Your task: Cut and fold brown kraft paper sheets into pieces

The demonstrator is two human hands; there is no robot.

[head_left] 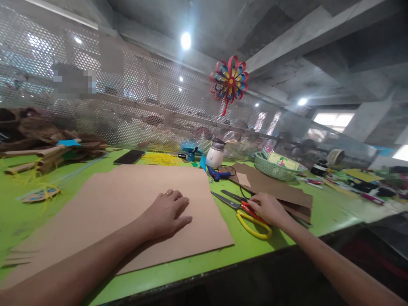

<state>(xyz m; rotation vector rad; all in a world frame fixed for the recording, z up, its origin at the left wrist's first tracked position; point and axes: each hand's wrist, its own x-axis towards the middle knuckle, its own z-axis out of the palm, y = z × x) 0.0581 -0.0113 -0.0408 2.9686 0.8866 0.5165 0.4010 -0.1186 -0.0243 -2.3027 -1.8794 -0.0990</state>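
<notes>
One brown cardboard sheet (127,191) is laid on the green table (334,212), its right part apparently uncut, beneath the open left hand (168,214); beside it, open-bladed scissors (237,206) are gripped by the right hand (266,208), and no cutting is under way.

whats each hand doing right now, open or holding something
Left hand: open, resting palm down on the brown sheet.
Right hand: curled at the scissors; whether it grips them cannot be told.
</notes>
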